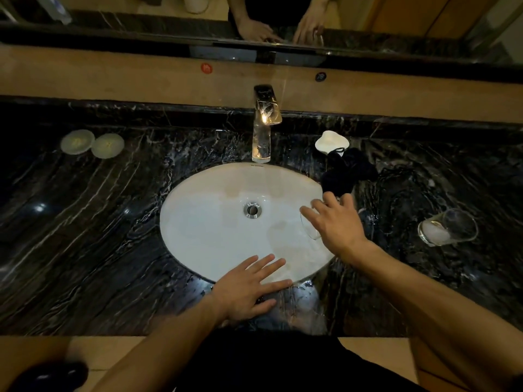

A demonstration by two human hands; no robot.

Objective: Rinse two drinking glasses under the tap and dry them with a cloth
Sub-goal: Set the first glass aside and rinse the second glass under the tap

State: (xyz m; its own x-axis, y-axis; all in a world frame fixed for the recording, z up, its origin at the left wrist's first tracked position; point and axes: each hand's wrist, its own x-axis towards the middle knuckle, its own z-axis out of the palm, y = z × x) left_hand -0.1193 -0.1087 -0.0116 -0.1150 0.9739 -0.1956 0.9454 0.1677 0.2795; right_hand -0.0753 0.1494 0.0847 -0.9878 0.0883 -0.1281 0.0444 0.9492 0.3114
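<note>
One clear glass [311, 224] at the basin's right edge, another [448, 227] on the counter, dark cloth [346, 172] behind.

Right hand [336, 222] grips glass [311, 230] over sink [215, 222] — left hand [246, 290] flat.

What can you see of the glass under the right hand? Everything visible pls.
The glass is clear, and mostly hidden by the right hand. Only a curved transparent edge shows, below the fingers, over the right side of the white sink basin. It looks tilted, but its exact pose cannot be told. The hand covers it from above with fingers spread; whether they actually grip it is unclear. No water runs from the tap, and any contents cannot be told. It lies just left of the dark cloth.
</note>
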